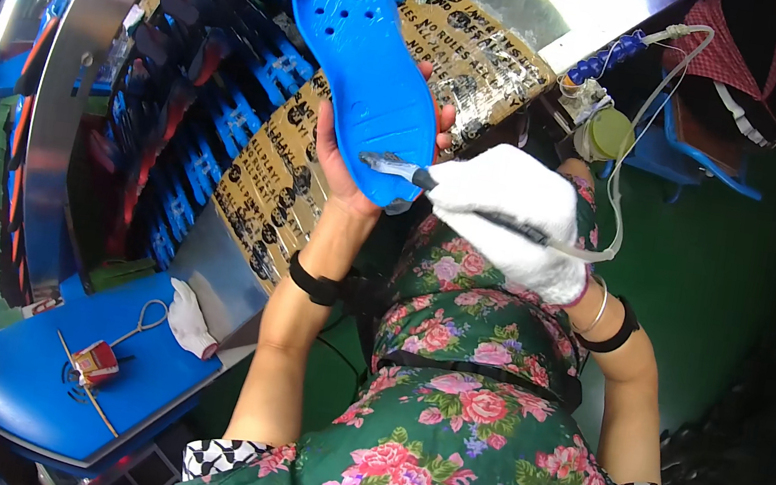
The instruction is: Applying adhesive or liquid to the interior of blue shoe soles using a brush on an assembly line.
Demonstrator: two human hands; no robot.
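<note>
A bright blue shoe sole [376, 82], with small round holes at its far, toe end, lies across my bare left hand [346, 187]. The thumb lies along its left edge, and fingertips show past the right edge; the palm is beneath the heel end. In a white knit glove, my right hand [516, 211] is closed around the dark handle of a brush [397, 166]. The bristles touch or hover just over the sole's heel area. A clear thin tube [616, 195] runs from the brush handle up to the right.
Printed, tape-covered cardboard [263, 175] lies beyond my left hand. Racks with several blue and dark shoe parts [218, 110] stand at left. A blue tabletop [30, 391] bears a white glove [189, 319] and a red tin [97, 360]. A yellow-green container [606, 134] is at right.
</note>
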